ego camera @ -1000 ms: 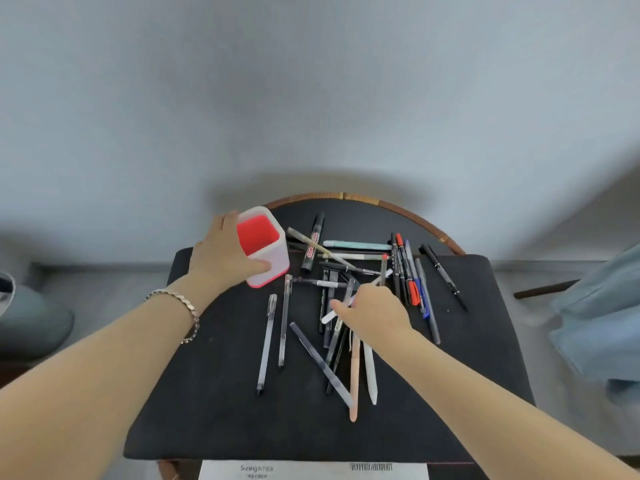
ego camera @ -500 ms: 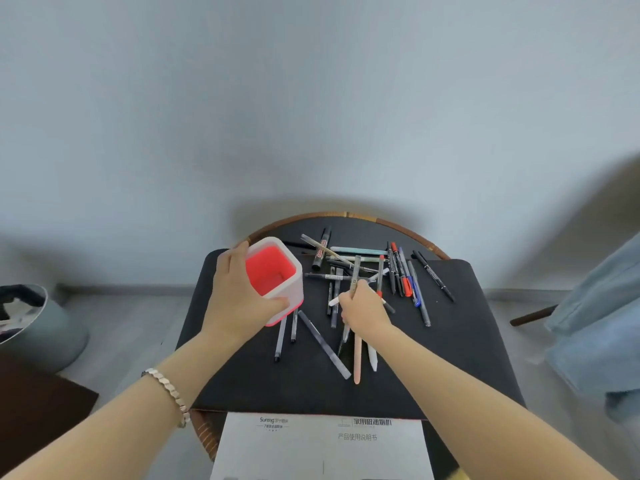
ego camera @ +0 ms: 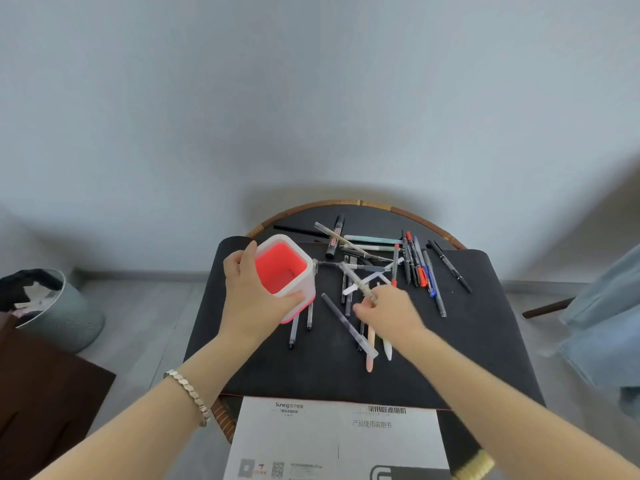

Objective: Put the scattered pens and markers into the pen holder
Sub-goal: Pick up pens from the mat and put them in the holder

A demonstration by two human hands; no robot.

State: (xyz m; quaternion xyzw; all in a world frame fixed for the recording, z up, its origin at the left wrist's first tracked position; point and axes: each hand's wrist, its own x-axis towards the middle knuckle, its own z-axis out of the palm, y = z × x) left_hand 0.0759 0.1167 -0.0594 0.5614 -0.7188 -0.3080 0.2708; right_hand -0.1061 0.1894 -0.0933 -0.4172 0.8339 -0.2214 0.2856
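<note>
Right now the left hand [ego camera: 254, 299] is wrapped around the holder [ego camera: 285, 271], fingers [ego camera: 294, 296] clamped on its near wall and thumb side on the far one. It sits tilted toward the pile, mouth open and apparently empty, with two pens [ego camera: 301, 325] poking out from under its base. The right hand [ego camera: 384, 311] pinches one grey pen [ego camera: 356, 280] between closed fingertips; the barrel slants up and left, its far tip close to the holder but not yet over the rim.

The main risk, I judge, is that pen: it is gripped near one end, so the long free end could swing, strike the rim and skid off instead of dropping in. It also rises out of a crossed heap [ego camera: 363, 268], and a white pen [ego camera: 372, 282] lies right against it; lifting may drag or flick neighbours. Those near the back edge of the worktop [ego camera: 242, 358], such as the black marker [ego camera: 335, 237], could roll off. Resting on the two pens, the holder has no flat footing, so if the left hand loosens it may rock or tip. A manual [ego camera: 332, 441] overhangs the near edge and could be knocked by a forearm.
</note>
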